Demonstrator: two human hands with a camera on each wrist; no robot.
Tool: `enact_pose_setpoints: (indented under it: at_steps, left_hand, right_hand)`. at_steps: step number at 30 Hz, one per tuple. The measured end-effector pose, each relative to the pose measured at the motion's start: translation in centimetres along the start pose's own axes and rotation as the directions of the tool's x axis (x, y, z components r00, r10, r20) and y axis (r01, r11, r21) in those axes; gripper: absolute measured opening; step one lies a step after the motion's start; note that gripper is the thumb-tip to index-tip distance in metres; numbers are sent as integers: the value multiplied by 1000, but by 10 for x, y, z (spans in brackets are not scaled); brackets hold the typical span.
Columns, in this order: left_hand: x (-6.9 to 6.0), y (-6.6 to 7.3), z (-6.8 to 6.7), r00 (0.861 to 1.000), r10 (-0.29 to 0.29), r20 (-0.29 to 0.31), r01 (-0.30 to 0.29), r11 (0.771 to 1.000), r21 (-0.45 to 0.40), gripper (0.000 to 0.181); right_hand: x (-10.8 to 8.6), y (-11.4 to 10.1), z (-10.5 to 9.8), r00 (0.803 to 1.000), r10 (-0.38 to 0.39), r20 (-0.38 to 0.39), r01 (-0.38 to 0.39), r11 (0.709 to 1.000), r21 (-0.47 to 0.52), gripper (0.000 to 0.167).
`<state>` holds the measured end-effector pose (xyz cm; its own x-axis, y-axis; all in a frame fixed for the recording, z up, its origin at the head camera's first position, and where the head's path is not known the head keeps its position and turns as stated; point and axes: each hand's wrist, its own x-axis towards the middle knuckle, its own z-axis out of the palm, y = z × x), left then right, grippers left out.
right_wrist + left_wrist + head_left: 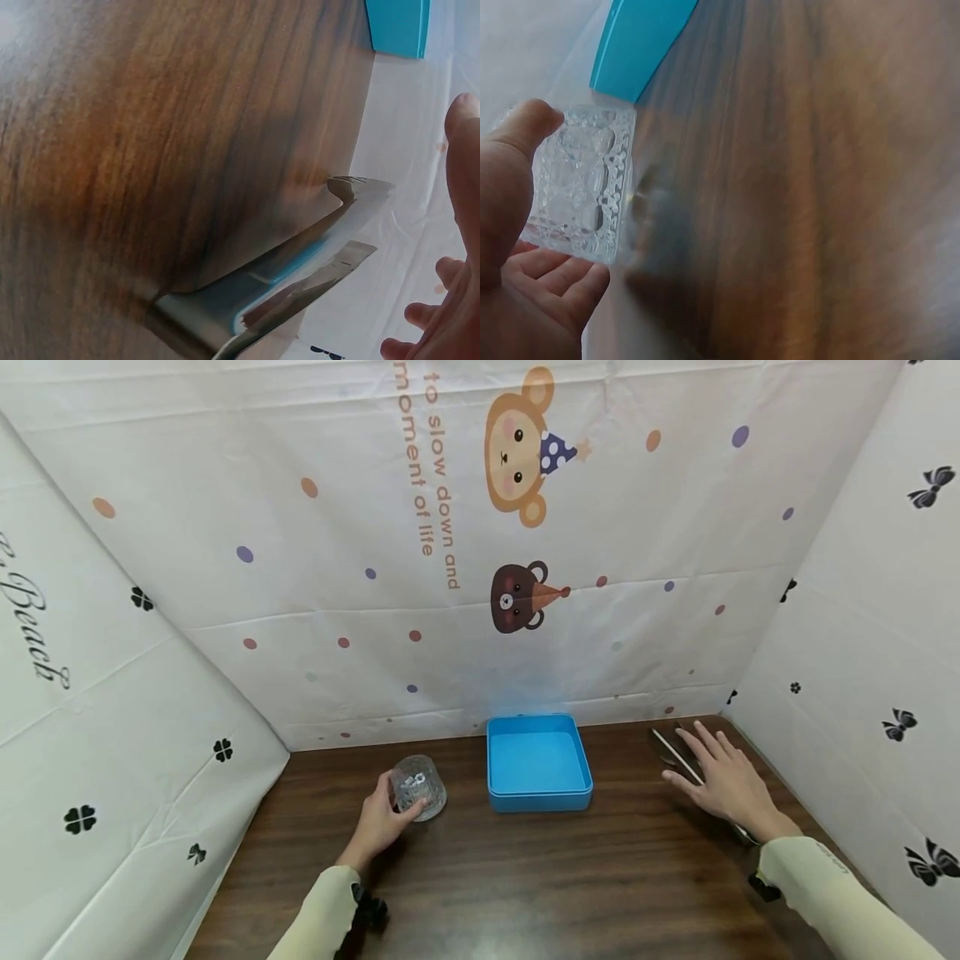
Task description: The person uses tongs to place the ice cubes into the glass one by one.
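Note:
A clear cut-glass tumbler (418, 788) is on the left part of the table. My left hand (381, 820) holds it from the side, thumb on the near side and fingers round the other. In the left wrist view the patterned wall of the tumbler (577, 180) shows between thumb and fingers; whether its edge touches the wood I cannot tell. At the right, my right hand (723, 777) is spread over a pair of metal tongs (675, 756), partly hiding them. The right wrist view shows the tongs (262, 289) lying with their arms apart, away from the fingers.
A blue square box (540, 803) without a lid stands at the back middle of the brown wooden table (525, 877), between both hands. White printed sheets (420, 677) rise behind the table and along both sides.

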<state>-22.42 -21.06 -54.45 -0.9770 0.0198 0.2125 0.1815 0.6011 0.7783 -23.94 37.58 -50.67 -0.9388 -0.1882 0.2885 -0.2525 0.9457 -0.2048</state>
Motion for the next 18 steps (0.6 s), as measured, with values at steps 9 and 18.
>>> enact_pose_setpoints:
  at_steps: [9, 18]
  left_hand:
    - [16, 0, -3, 998, -24, 53, 22, 999, 45, 84]
    - [22, -1, -2, 997, -23, 80, 19, 999, 45, 87]
  right_hand:
    - [-6, -3, -2, 1000, -4, -5, 4, 1000, 14, 89]
    - [-9, -2, -1, 999, -8, -37, 8, 1000, 1, 88]
